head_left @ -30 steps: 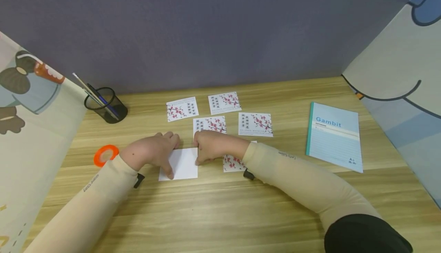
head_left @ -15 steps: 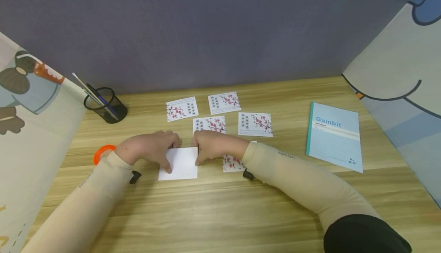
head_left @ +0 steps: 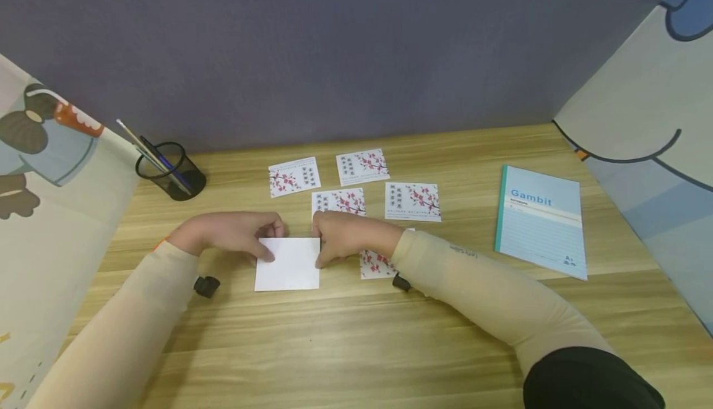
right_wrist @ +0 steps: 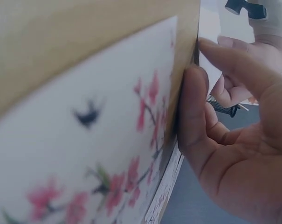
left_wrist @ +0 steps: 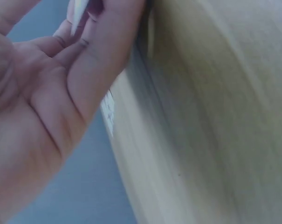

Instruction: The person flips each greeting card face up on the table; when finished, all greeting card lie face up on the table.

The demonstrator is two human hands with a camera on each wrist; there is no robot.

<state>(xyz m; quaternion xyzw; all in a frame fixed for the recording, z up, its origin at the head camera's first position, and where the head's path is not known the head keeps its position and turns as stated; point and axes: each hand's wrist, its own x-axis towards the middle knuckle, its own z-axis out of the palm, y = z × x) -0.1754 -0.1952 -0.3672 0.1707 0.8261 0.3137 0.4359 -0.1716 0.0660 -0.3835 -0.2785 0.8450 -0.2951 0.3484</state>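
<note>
A blank white card (head_left: pixel 287 265) lies between both hands in the head view. My left hand (head_left: pixel 239 234) pinches its upper left corner, thumb on top and fingers curled at the far edge. In the left wrist view the white card's tip (left_wrist: pixel 79 17) shows between that hand's fingers (left_wrist: pixel 103 51). My right hand (head_left: pixel 340 236) pinches the right edge near the upper corner. Under the right wrist lies a printed blossom card (head_left: pixel 377 265), partly covered; it fills much of the right wrist view. Another blossom card (head_left: pixel 340 200) sits just beyond the right hand, partly hidden.
Further blossom cards (head_left: pixel 294 177) (head_left: pixel 362 166) (head_left: pixel 413 202) lie toward the back. A black mesh pen holder (head_left: pixel 181 180) with several pens stands back left, and a light blue notebook (head_left: pixel 540 220) lies at right. The left forearm almost hides an orange ring (head_left: pixel 160 243).
My left hand has slid its thumb up toward the card's upper left corner, and its wrist has shifted left over the orange ring. The right hand and card have hardly moved.
</note>
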